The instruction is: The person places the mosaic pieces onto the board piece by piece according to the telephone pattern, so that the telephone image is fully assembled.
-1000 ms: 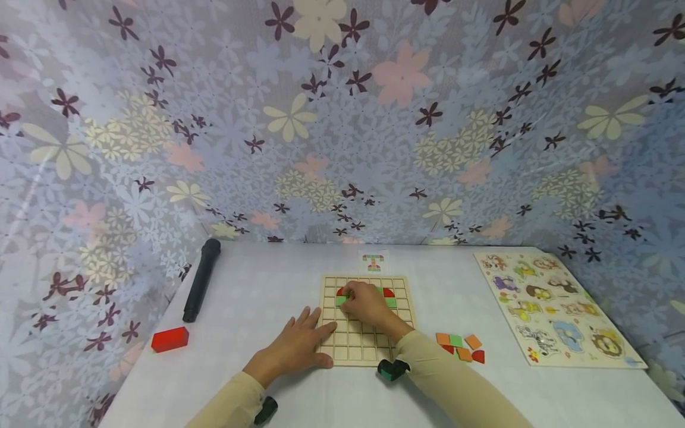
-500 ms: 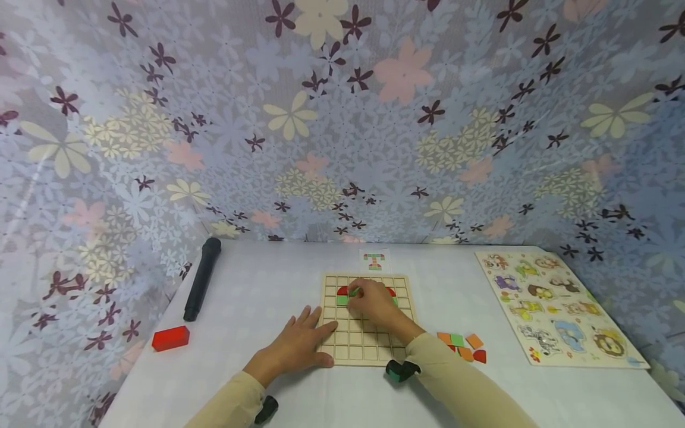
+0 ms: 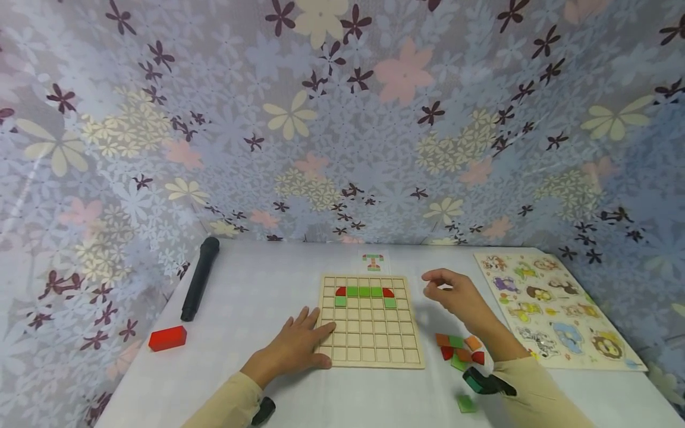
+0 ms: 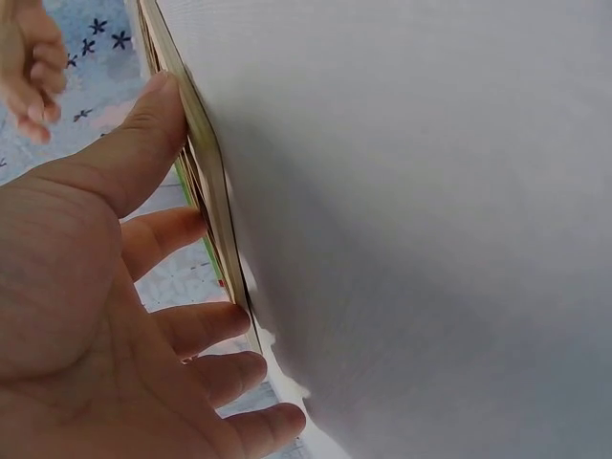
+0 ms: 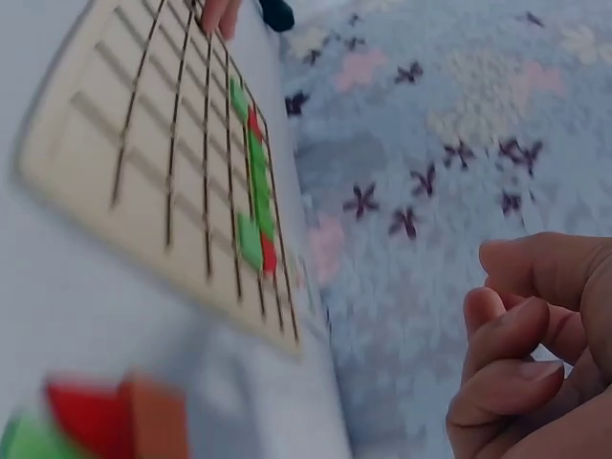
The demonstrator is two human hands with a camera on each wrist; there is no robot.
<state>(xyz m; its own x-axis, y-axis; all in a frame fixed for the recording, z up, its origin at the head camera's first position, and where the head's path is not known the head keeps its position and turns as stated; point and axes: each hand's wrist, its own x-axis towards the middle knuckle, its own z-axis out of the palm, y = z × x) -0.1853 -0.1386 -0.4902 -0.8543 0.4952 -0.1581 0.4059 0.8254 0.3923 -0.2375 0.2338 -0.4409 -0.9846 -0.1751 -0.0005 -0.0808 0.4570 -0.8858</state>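
Note:
A wooden grid board (image 3: 369,342) lies on the white-covered table. Near its top, several green square tiles (image 3: 364,292) form a row between two red rounded tiles (image 3: 341,292), and a green square sits under each red one. My left hand (image 3: 294,345) spreads its fingers along the board's left edge; in the left wrist view the thumb (image 4: 143,143) and fingertips touch that rim. Right of the board, my right hand (image 3: 455,297) is raised over the table with loosely bent fingers and nothing between them. Loose orange, green and red tiles (image 3: 442,339) lie below it.
A small card (image 3: 373,262) with a coloured tile pattern lies behind the board. An animal picture puzzle (image 3: 556,312) is at the right. A black stick (image 3: 199,282) and a red block (image 3: 167,338) lie at the left. One green tile (image 3: 466,404) lies near the front.
My right hand has left the board's tile row and moved right, above the loose tiles. The green row it covered now shows whole. My left hand stays at the board's edge.

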